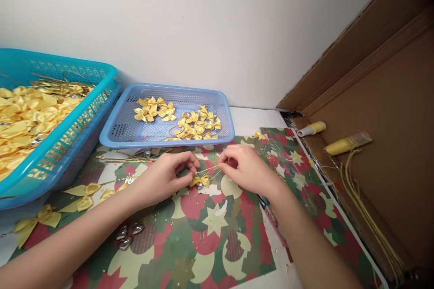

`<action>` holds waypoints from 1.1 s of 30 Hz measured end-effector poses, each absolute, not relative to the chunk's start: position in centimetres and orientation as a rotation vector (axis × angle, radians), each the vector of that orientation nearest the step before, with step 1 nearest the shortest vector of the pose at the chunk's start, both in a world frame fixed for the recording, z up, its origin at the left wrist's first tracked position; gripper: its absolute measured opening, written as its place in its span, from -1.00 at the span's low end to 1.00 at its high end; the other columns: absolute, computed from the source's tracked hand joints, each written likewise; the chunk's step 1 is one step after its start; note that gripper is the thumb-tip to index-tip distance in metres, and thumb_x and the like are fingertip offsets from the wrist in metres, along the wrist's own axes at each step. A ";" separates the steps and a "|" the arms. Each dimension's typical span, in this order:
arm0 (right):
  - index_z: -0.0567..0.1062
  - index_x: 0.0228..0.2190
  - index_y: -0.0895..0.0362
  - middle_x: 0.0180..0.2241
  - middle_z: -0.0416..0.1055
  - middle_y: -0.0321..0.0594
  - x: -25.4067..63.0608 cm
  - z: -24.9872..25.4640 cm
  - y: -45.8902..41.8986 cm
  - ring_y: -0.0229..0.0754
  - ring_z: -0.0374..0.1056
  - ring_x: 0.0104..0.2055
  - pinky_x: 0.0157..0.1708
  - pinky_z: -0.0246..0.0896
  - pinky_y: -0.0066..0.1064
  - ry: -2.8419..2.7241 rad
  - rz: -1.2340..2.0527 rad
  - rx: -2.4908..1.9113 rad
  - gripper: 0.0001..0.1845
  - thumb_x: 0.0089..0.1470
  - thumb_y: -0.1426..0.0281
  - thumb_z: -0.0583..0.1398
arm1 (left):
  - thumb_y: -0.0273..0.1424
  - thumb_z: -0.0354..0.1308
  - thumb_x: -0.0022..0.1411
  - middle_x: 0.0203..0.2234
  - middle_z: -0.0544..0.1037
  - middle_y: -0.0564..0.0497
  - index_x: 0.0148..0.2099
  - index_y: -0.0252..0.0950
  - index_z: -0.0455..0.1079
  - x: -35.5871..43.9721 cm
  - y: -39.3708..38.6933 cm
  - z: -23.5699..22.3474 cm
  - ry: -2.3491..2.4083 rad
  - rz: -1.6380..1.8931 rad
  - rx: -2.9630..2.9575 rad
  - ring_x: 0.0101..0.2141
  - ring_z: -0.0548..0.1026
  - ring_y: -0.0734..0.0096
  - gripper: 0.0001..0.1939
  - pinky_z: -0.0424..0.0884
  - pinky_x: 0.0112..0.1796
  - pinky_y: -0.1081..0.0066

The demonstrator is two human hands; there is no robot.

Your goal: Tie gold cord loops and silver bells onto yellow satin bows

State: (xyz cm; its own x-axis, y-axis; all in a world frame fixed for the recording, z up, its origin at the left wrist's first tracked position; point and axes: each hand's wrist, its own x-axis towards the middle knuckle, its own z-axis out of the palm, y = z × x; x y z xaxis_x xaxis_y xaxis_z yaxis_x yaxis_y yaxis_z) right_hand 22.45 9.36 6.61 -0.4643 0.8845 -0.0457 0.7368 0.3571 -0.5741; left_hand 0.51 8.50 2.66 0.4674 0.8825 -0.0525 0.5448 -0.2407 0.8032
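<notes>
Over the patterned sheet, a small yellow ribbon bow (203,181) with a shiny silver bead (200,186) hangs or lies just beneath my fingers. My left hand (171,172) is closed in a pinch at the bow's upper left, on thin yellow string. My right hand (246,167) pinches the other end of the yellow string (212,170), which runs between the two hands. Exactly how the string meets the bow is too small to tell. Several silver heart-shaped beads (127,236) lie below my left forearm.
A blue basket (166,143) with yellow bows stands behind my hands. To its left is a turquoise basket (73,124) full of bows. More loose bows (83,196) lie at left. Cardboard (379,122) borders the right, with yellow thread spools (346,144) and hanging strings (366,216).
</notes>
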 end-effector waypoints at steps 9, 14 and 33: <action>0.47 -0.43 0.10 -0.30 0.40 -0.26 20.1 5.0 8.3 -0.18 0.20 -0.19 -0.12 -0.04 -0.29 -2.485 0.312 -1.106 -0.88 0.14 0.42 0.16 | -0.31 0.20 0.04 -0.46 0.59 -0.01 -0.27 -0.28 0.35 0.8 8.7 2.8 1.178 0.641 1.455 -0.44 0.53 0.34 -0.80 0.41 -0.43 0.41; 0.49 -0.37 0.11 -0.29 0.42 -0.22 19.4 3.3 8.0 -0.17 0.14 -0.21 -0.13 -0.11 -0.26 -2.589 0.111 -1.056 -0.86 0.18 0.38 0.14 | -0.28 0.26 -0.02 -0.53 0.58 0.03 -0.26 -0.28 0.33 0.7 8.9 2.8 1.163 0.605 1.310 -0.47 0.54 0.31 -0.71 0.39 -0.46 0.41; 0.45 -0.43 0.14 -0.35 0.39 -0.22 19.5 3.7 8.1 -0.16 0.15 -0.24 -0.07 -0.15 -0.20 -2.672 -0.013 -1.174 -0.82 0.20 0.43 0.11 | -0.28 0.31 -0.10 -0.54 0.61 0.04 -0.25 -0.26 0.32 0.8 9.0 2.5 1.275 0.642 1.243 -0.41 0.59 0.23 -0.65 0.45 -0.40 0.35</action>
State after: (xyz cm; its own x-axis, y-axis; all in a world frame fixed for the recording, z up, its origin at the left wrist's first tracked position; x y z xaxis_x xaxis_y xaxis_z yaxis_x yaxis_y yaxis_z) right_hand 19.48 8.10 3.66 -0.6553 0.7267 0.2061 0.7286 0.6801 -0.0812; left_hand 0.82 9.02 2.54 0.2511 0.9040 -0.3460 0.2609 0.2810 0.9236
